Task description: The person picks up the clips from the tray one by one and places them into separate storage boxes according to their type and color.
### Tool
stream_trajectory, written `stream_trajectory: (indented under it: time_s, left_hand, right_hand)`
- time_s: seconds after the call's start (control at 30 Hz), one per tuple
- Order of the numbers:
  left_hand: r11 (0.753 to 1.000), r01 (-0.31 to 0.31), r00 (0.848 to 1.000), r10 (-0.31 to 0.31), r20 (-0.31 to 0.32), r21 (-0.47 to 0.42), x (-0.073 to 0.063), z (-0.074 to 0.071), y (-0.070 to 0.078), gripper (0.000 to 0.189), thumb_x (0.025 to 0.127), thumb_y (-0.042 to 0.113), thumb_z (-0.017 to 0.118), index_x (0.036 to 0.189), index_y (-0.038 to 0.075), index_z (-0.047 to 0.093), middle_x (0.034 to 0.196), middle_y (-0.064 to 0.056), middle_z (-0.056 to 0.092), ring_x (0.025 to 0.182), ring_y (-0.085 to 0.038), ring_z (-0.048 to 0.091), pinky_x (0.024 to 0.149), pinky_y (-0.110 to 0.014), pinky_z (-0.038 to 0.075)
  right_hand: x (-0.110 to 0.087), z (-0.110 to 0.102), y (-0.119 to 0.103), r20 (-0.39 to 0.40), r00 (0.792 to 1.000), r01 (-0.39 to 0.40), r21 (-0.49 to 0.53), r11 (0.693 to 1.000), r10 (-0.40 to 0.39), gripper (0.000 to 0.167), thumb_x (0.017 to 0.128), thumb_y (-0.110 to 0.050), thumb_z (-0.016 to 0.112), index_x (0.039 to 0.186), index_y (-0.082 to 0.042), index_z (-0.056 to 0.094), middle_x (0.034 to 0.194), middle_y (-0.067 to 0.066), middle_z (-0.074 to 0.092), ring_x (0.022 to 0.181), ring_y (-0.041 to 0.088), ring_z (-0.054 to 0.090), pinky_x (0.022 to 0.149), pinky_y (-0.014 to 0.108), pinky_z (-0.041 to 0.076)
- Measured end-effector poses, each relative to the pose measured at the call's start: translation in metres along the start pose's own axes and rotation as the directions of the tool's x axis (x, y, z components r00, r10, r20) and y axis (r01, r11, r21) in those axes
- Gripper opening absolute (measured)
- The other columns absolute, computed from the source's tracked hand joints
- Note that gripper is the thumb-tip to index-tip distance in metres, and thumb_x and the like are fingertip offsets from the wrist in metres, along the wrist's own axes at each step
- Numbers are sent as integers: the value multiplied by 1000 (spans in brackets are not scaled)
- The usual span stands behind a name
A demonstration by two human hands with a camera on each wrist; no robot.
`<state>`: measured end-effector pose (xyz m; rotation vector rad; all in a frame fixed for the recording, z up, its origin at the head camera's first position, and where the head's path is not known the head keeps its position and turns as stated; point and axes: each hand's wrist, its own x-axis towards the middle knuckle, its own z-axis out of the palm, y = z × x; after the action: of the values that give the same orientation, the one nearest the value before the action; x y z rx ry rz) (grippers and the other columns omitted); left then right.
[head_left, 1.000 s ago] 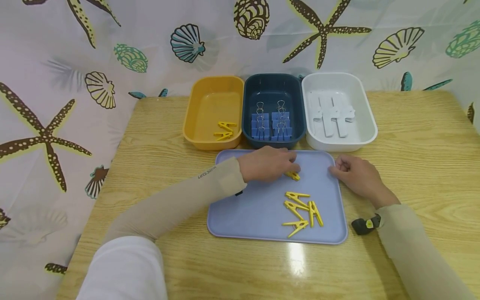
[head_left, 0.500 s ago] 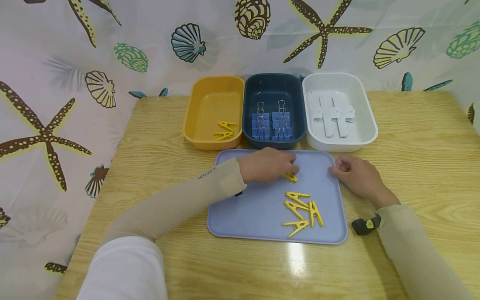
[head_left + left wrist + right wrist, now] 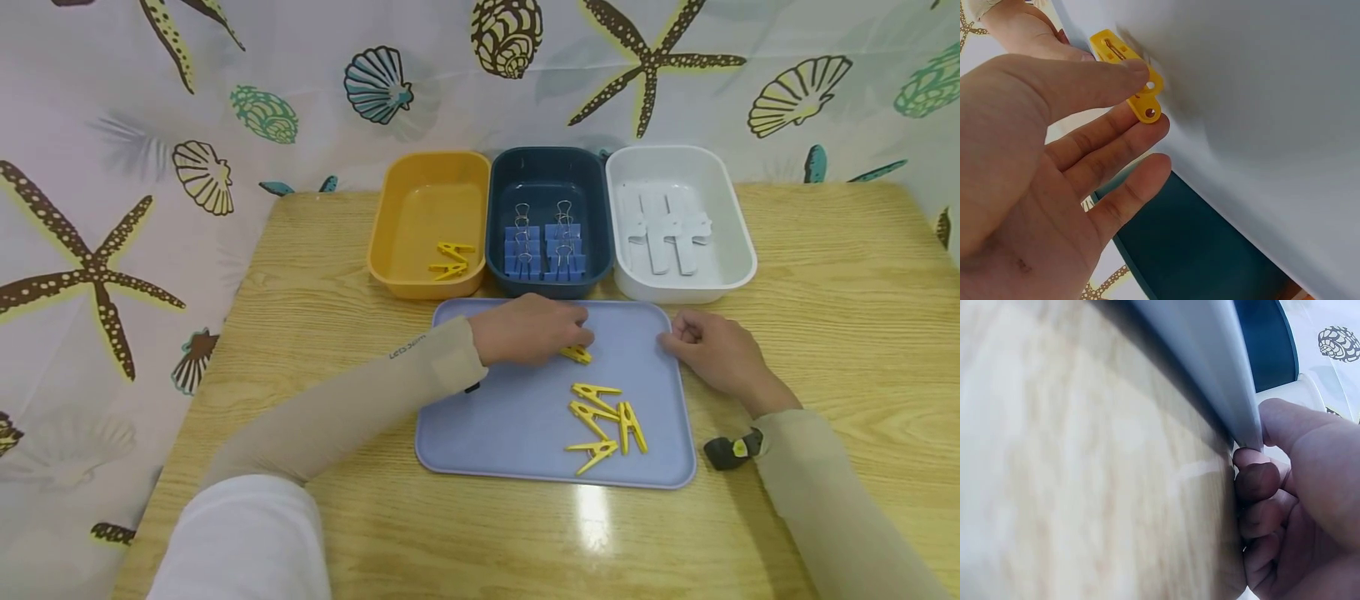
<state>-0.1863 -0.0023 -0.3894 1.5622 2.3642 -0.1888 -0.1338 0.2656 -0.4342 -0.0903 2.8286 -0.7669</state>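
Observation:
Between thumb and fingers, my left hand (image 3: pixel 531 329) pinches a yellow clothespin (image 3: pixel 1109 47) over the upper part of the pale blue tray (image 3: pixel 495 437). In the left wrist view the thumb lies across that clothespin. Lower right on the tray lie several more yellow clothespins (image 3: pixel 597 450), some touching each other. At the tray's right edge, my right hand (image 3: pixel 716 350) grips the rim (image 3: pixel 1244 419) between thumb and curled fingers, as the right wrist view shows.
Behind the tray stand three bins side by side. A yellow bin (image 3: pixel 420 208) holds two yellow clothespins (image 3: pixel 450 271), a dark blue bin (image 3: pixel 547 171) several blue binder clips (image 3: pixel 564 250), and a white bin (image 3: pixel 678 179) white clips (image 3: pixel 660 242). Patterned cloth (image 3: pixel 442 75) hangs behind.
My left hand has shifted slightly leftward with the clothespin. The right hand stays on the tray's rim, and the other clothespins lie as before.

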Motion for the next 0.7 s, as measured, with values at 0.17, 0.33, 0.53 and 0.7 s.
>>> stream_trajectory:
  time_s: [0.17,0.33,0.53,0.7]
  left_hand:
    - [1000,1,1000,-1,1,6,-4,-2,0,29,99,16,52,125,25,62,107,2,57,87,-13,51,73,-25,49]
    - [1000,-10,1000,10,-11,22,-7,-4,0,27,100,18,52,124,25,63,104,1,57,84,-13,52,72,-25,49]
    - [999,-10,1000,10,-2,30,-11,-6,0,28,99,16,52,124,24,62,104,2,57,84,-13,52,71,-25,49]
    - [999,-8,1000,8,3,42,-14,-7,-1,29,99,15,53,124,24,62,106,1,58,84,-13,52,72,-25,49]
  right_hand:
    - [0,0,0,0,1000,0,2,1000,0,27,94,-35,57,82,-10,55,69,2,52,67,18,47,64,30,34]
    - [0,0,1,-3,1000,0,-3,1000,0,26,94,-34,57,82,-10,56,69,2,52,67,18,47,64,30,33]
    - [0,1,1,-6,1000,-1,-7,1000,1,26,93,-33,57,81,-10,55,69,2,52,67,18,47,64,30,33]
    - [0,0,1,-6,1000,1,-7,1000,-1,26,93,-33,57,81,-10,55,69,3,52,67,19,47,64,30,33]
